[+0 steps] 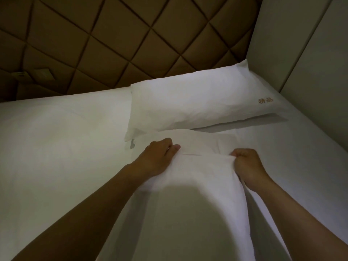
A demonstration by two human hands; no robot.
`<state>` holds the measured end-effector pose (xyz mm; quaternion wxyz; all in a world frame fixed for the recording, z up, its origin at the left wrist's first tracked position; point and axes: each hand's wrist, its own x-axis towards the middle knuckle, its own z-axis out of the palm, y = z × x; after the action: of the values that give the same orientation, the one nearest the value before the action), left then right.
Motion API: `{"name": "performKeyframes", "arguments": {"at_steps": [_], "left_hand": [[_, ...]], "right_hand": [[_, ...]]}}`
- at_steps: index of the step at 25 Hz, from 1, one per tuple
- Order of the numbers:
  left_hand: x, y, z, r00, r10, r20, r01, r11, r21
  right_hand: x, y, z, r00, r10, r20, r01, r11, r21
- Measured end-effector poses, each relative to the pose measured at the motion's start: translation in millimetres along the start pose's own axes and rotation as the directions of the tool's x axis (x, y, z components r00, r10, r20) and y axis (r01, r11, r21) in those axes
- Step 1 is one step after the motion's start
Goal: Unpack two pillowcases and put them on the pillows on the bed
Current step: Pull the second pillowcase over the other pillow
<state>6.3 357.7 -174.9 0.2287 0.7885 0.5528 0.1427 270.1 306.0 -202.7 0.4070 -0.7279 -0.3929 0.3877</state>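
A white pillow (197, 102) in a white case with orange embroidered characters lies against the headboard at the right of the bed. In front of it I hold a second pillow (188, 204) lengthwise towards me, with a white pillowcase (205, 146) bunched over its far end. My left hand (160, 155) grips the left side of that case. My right hand (246, 164) is clenched on its right side. The far part of the case lies flat and creased on the sheet.
The white bed sheet (56, 147) spreads wide to the left. A brown quilted headboard (113, 44) with a wall switch plate (44, 74) stands behind. A pale padded wall panel (310, 53) closes off the right side.
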Motion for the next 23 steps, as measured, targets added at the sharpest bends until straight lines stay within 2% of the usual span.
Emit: {"name": "performKeyframes", "arguments": {"at_steps": [2, 4, 7, 8, 10, 13, 15, 16, 18, 19, 20, 21, 22, 23], "left_hand": [[-1, 0, 6, 0.993, -0.084, 0.081, 0.08, 0.996, 0.044], [9, 10, 4, 0.99, -0.064, 0.122, 0.049, 0.991, 0.121], [26, 23, 9, 0.995, -0.035, 0.092, 0.007, 0.957, 0.29], [27, 24, 16, 0.997, -0.043, 0.058, 0.019, 0.933, 0.36], [23, 20, 31, 0.998, -0.055, -0.028, 0.062, 0.872, 0.486], [16, 3, 45, 0.997, 0.015, -0.078, 0.033, 0.813, 0.582], [15, -6, 51, 0.989, 0.073, -0.131, 0.024, 0.784, 0.621], [16, -7, 54, 0.98, 0.079, -0.182, 0.055, 0.776, 0.628], [8, -6, 60, 0.958, 0.067, -0.279, 0.104, 0.825, 0.556], [-4, -4, 61, 0.956, 0.063, -0.286, 0.078, 0.886, 0.456], [-21, -1, 60, 0.965, 0.049, -0.258, 0.038, 0.947, 0.32], [-43, -1, 58, 0.981, 0.013, -0.191, 0.027, 0.978, 0.205], [-67, -2, 57, 0.994, -0.007, -0.109, 0.026, 0.985, 0.171], [-88, -4, 58, 0.999, -0.022, -0.043, 0.031, 0.974, 0.223]], "right_hand": [[-1, 8, -7, 0.988, 0.065, 0.143, -0.034, 0.977, -0.209], [2, -3, -10, 0.982, 0.06, 0.181, 0.002, 0.945, -0.326], [-1, -33, 9, 0.976, -0.16, 0.149, 0.203, 0.918, -0.34], [-5, -39, 21, 0.961, -0.226, 0.16, 0.273, 0.868, -0.415], [-10, -35, 47, 0.948, -0.273, 0.166, 0.316, 0.727, -0.609], [-9, -6, 70, 0.964, -0.237, 0.124, 0.246, 0.606, -0.757], [-9, 9, 80, 0.97, -0.185, 0.155, 0.231, 0.53, -0.816], [-10, 11, 83, 0.968, -0.19, 0.165, 0.239, 0.492, -0.837], [-17, 4, 84, 0.945, -0.286, 0.157, 0.264, 0.388, -0.883], [-21, 0, 80, 0.929, -0.342, 0.139, 0.258, 0.333, -0.907], [-23, -2, 72, 0.918, -0.385, 0.095, 0.231, 0.325, -0.917], [-29, -3, 62, 0.918, -0.395, 0.031, 0.185, 0.357, -0.916], [-35, 4, 50, 0.924, -0.38, -0.039, 0.131, 0.411, -0.902], [-46, 15, 40, 0.941, -0.326, -0.092, 0.078, 0.471, -0.879]]}}
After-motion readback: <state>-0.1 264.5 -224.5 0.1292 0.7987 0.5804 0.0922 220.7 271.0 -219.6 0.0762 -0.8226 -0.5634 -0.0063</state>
